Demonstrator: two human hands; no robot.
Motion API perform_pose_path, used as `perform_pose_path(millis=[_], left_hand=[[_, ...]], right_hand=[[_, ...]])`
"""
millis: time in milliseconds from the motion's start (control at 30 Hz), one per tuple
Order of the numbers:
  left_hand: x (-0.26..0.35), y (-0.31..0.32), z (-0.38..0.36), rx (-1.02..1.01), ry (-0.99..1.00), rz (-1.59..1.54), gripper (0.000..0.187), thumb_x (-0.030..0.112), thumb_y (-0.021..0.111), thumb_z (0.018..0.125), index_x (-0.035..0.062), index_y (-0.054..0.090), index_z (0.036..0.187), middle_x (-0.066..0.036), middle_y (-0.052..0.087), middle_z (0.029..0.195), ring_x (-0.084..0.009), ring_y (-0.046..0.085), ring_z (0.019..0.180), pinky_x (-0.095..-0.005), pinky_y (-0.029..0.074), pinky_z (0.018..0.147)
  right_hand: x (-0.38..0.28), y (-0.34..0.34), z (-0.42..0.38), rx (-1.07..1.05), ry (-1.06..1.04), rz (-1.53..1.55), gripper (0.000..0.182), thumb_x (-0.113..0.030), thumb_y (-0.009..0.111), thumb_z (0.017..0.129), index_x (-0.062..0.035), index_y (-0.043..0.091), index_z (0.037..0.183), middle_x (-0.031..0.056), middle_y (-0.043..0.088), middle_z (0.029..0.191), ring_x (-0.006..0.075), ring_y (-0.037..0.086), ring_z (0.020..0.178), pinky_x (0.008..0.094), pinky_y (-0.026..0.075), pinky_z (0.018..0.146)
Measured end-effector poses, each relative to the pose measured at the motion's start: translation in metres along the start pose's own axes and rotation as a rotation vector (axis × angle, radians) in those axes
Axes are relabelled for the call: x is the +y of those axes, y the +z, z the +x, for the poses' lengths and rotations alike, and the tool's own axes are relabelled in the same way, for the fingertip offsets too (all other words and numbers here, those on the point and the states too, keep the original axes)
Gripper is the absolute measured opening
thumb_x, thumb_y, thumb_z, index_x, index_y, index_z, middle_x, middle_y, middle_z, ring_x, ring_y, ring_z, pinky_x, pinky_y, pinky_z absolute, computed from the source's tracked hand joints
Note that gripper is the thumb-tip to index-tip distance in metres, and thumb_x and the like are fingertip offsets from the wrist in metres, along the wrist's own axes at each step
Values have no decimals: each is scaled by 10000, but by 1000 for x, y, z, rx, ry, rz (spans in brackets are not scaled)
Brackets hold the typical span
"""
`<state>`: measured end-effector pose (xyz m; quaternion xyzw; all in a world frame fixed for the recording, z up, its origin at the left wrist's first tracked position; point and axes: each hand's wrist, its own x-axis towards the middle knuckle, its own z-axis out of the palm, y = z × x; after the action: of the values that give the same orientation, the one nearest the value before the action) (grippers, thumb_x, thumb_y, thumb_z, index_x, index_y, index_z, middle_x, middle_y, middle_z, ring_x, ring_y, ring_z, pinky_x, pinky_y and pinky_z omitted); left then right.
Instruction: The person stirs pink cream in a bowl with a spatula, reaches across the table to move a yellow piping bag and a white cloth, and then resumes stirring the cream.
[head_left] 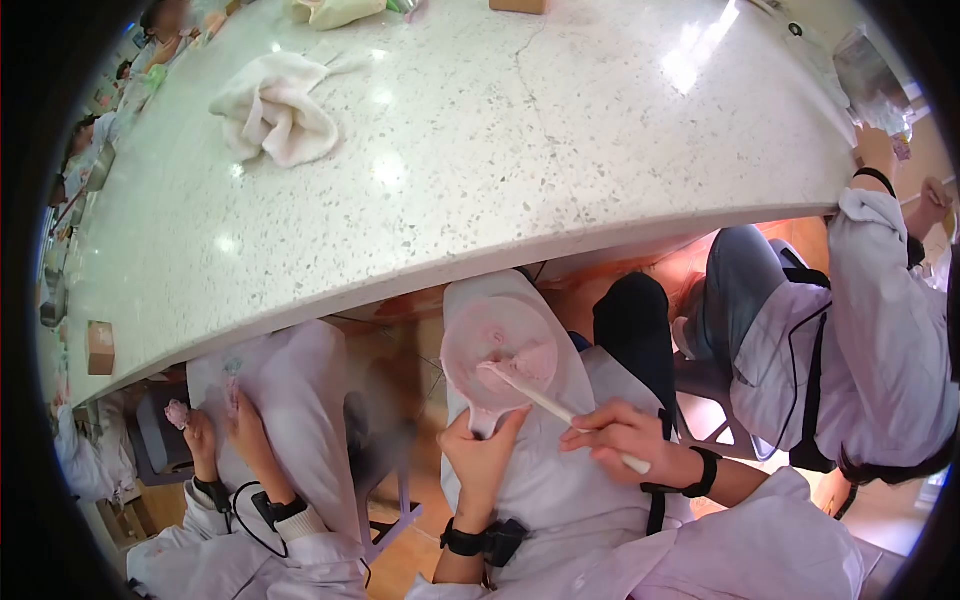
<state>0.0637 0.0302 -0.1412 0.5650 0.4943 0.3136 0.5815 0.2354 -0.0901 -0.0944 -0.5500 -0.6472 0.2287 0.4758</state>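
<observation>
My left hand (478,465) is closed around the short handle of a translucent mixing bowl (457,350), held over my lap below the table edge. Pink, creamy paste (532,362) lies inside it, smeared over the bottom and side. In my right hand (625,440) is a white spatula (545,400), gripped near its rear end and slanting down to the left. Its tip touches the paste, and the blade is partly hidden there.
A pale speckled table (450,150) curves ahead of me, with a crumpled white towel (275,108) on it. A small brown box (101,347) stands at its left edge. A co-worker's hands (245,440) are at my left; another person's sleeve (880,270) is at my right.
</observation>
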Motion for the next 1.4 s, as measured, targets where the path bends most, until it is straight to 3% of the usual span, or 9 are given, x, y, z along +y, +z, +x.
perform_pose_path(millis=[167, 267, 367, 467, 967, 1067, 1200, 1300, 1400], left_hand=[[8, -6, 1, -20, -22, 93, 165, 74, 787, 722, -22, 679, 802, 59, 604, 649, 3, 450, 584, -182, 352, 492], [10, -14, 4, -119, 7, 45, 144, 73, 757, 753, -22, 667, 814, 62, 581, 629, 5, 425, 562, -182, 332, 478], [0, -20, 8, -142, -19, -47, 122, 74, 719, 787, -22, 649, 816, 73, 545, 618, 1, 405, 553, -187, 319, 481], [2, -27, 16, -145, 32, -9, 118, 77, 699, 803, -23, 636, 807, 79, 516, 621, -4, 403, 568, -193, 316, 495], [3, -26, 16, -115, 31, -59, 174, 80, 677, 828, 39, 551, 714, 99, 469, 661, -3, 381, 603, -189, 286, 527], [6, -26, 16, -105, 34, -71, 184, 79, 674, 829, 42, 545, 704, 100, 467, 656, -1, 380, 601, -186, 279, 525], [4, -25, 15, -128, 58, -27, 193, 80, 685, 823, 30, 550, 695, 100, 459, 628, -3, 367, 583, -195, 274, 507], [0, -24, 14, -107, 103, 4, 207, 88, 710, 811, 7, 566, 686, 97, 453, 575, -1, 354, 547, -202, 265, 473], [-1, -24, 15, -111, 100, 2, 203, 89, 716, 803, 2, 573, 689, 96, 445, 561, -1, 352, 540, -202, 265, 469]], right_hand=[[2, 10, -4, 307, 35, 249, 258, -209, 492, 981, 13, 622, 983, 113, 642, 940, 186, 668, 892, 278, 520, 725], [6, 9, -10, 275, -32, 238, 281, -214, 475, 989, 45, 559, 922, 207, 569, 1056, 313, 696, 871, 364, 598, 725], [7, 0, -2, 28, -155, 75, 219, -165, 575, 940, 54, 580, 934, 197, 576, 1069, 317, 692, 881, 364, 596, 752], [6, 0, -7, -88, -182, -12, 217, -5, 740, 761, 23, 627, 944, 132, 627, 1084, 276, 674, 872, 302, 563, 750], [-9, -21, -22, -87, -288, -84, 205, -107, 753, 776, 36, 656, 885, 149, 632, 1083, 277, 678, 867, 307, 585, 666], [-15, -30, -14, -82, -308, 89, 247, -155, 592, 930, 84, 576, 871, 227, 555, 1055, 339, 699, 822, 367, 613, 695], [-14, -11, -19, 295, 18, 290, 399, -313, 399, 1005, 56, 524, 919, 194, 494, 1004, 339, 686, 875, 378, 616, 644], [-14, -11, -7, 465, 223, 604, 399, -333, 378, 1008, 50, 476, 955, 191, 471, 1014, 315, 691, 781, 380, 616, 621], [-10, -14, -5, 457, 202, 559, 376, -336, 406, 1000, 34, 455, 957, 167, 480, 981, 299, 688, 759, 370, 615, 621]])
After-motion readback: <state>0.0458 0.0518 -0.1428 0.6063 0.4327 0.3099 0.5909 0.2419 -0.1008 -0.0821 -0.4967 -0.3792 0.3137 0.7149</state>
